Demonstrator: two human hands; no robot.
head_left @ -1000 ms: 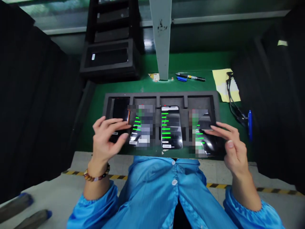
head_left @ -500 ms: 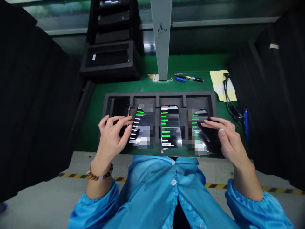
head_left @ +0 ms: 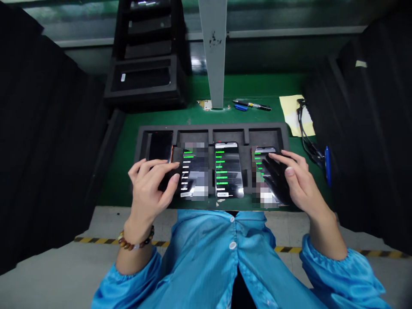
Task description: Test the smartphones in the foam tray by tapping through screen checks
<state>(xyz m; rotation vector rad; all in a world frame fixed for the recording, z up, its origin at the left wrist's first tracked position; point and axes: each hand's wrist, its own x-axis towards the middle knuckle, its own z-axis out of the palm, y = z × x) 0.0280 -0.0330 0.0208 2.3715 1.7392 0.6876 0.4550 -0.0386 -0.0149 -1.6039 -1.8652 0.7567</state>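
Note:
In the head view, a smartphone with a lit list on its screen [head_left: 189, 174] lies beside my left hand [head_left: 149, 189]. That hand is open, its fingertips at the phone's left edge. Under its fingers is a dark-screened phone [head_left: 161, 146] with an orange edge, partly hidden. At the right, my right hand [head_left: 301, 180] is open, index fingertip on or just over the screen of a slightly tilted phone [head_left: 275, 182]. Between them lies another phone [head_left: 228, 171], showing green and white text lines. The phones rest on a black compartmented foam tray [head_left: 193, 128].
Stacked black trays [head_left: 143, 92], the front one holding a phone, stand at the back left. A grey post [head_left: 215, 56] rises behind the tray. Pens [head_left: 252, 105], a yellow paper [head_left: 289, 113] and a black cable [head_left: 304, 133] lie on the green table [head_left: 128, 122]. Dark curtains flank both sides.
My right index finger has moved up the right phone's screen. My left fingertips stay near the second phone, whose angle is a little straighter. The whole view has shifted slightly.

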